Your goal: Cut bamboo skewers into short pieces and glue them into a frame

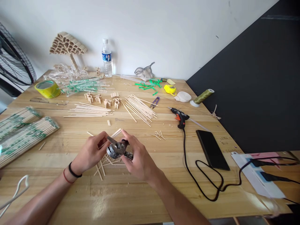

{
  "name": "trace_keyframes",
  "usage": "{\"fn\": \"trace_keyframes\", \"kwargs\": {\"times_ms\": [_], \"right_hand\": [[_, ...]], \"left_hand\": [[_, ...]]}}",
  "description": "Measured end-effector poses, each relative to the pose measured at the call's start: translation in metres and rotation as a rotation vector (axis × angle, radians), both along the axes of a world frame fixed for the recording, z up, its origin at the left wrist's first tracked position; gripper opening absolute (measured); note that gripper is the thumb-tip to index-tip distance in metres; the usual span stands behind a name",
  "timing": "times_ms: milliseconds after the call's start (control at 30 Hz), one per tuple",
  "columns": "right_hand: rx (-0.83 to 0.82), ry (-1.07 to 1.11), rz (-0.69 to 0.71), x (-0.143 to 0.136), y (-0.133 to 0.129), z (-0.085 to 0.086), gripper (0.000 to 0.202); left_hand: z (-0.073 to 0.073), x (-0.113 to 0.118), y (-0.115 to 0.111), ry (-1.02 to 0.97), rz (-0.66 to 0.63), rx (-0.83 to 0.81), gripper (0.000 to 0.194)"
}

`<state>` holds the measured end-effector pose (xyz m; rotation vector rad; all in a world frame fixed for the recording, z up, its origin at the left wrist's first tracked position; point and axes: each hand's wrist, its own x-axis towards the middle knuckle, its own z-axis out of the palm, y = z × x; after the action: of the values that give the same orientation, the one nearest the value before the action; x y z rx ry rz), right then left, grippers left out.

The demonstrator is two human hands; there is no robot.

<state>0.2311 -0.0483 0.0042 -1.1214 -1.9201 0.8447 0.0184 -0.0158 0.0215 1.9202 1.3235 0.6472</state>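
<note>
Left hand (93,150) is curling its fingers inward beside the jaws of the dark metal pliers (116,149); its fingertips are partly hidden, so I cannot tell whether they are closing on a stick. Right hand (139,156) is clamping the pliers' handles, holding the tool above short pale wooden sticks (103,168) on the pale wood-grain bench (140,203). The step in hand seems to be cutting sticks to length, and the next move probably calls for keeping a stick steady between the jaws while squeezing, fingertips clear of the edges.

Going left to right, 2 clear plastic packs of pale sticks (29,139) are showing green print, too blurred to read. A yellow roll of tape (48,91) is lying behind them, its lettering unreadable. A clear plastic bottle with a white cap (107,66) is standing near the wall, its blue label showing a figure but no legible brand. Farther right, a black glue gun with an orange trigger (181,118) and a black phone (212,150) are lying without readable names.
</note>
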Motion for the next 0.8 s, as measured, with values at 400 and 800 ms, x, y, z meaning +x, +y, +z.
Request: {"fn": "trace_keyframes", "kwargs": {"times_ms": [400, 800], "right_hand": [[-0.008, -0.007, 0.003, 0.0007, -0.0001, -0.0003, 0.077], [-0.010, 0.011, 0.005, 0.0009, 0.0006, -0.0013, 0.076]], "left_hand": [[-0.0011, -0.0001, 0.0002, -0.007, -0.003, -0.024, 0.026], [-0.0009, -0.0001, -0.0004, -0.006, 0.000, -0.032, 0.023]]}}
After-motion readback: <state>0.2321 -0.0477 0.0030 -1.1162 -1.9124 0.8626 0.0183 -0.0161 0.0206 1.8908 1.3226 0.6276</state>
